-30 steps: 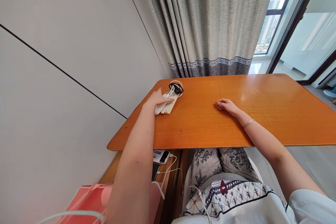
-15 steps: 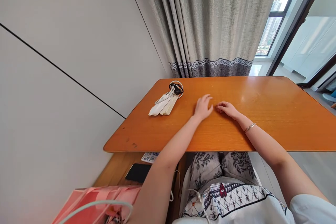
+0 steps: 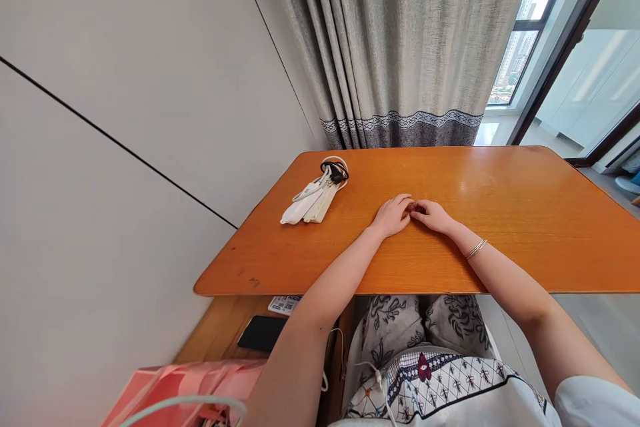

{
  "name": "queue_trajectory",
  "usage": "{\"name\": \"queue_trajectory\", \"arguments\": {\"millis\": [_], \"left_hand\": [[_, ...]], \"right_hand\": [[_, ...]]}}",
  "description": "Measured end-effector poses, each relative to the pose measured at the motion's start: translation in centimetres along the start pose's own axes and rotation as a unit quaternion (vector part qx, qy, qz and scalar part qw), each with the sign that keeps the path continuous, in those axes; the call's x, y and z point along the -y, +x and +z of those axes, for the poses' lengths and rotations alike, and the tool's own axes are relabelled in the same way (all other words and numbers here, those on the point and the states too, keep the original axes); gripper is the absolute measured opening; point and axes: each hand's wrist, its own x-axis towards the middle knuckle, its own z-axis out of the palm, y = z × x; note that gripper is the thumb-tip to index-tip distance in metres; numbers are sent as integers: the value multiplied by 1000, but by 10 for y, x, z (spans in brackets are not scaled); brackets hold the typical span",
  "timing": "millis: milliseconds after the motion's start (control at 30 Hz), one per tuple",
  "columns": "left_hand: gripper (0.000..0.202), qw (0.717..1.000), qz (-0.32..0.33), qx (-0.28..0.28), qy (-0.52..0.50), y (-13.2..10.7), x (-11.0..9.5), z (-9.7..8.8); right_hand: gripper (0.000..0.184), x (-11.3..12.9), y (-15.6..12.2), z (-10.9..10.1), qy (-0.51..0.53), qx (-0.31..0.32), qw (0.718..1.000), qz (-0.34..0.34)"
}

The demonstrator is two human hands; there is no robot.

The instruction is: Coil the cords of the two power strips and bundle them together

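Observation:
My left hand (image 3: 393,215) rests on the orange-brown wooden table (image 3: 500,240), its fingers stretched toward the right. Close against its fingertips lies my right hand (image 3: 434,215), loosely curled, with a gap between thumb and fingers. The fingertips of the two hands meet or overlap, and I see no object in either. To the left of the hands, two white power strips (image 3: 304,203) lie side by side. Their cords are bundled at the far end with a black plug (image 3: 337,173).
Below the table's left edge, a lower wooden surface (image 3: 215,327) holds a black phone (image 3: 263,333) and a printed white item (image 3: 285,305). A pink bag (image 3: 190,380) is at lower left. Grey curtains (image 3: 410,47) hang behind the table, and a wall (image 3: 125,80) stands left.
My left hand has lowered and moved slightly right, so its fingers meet those of my right hand. My right hand has barely shifted. The power strips stay in place.

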Motion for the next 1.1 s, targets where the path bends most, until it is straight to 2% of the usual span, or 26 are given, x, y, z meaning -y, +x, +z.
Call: {"name": "queue_trajectory", "arguments": {"millis": [533,1100], "left_hand": [[34,997,-21,-26,-71,0,10,3],[26,996,-26,-24,-80,0,10,4]], "right_hand": [[11,1,-1,0,-48,10,998,-32],[13,-1,-1,0,-78,12,996,-41]]}}
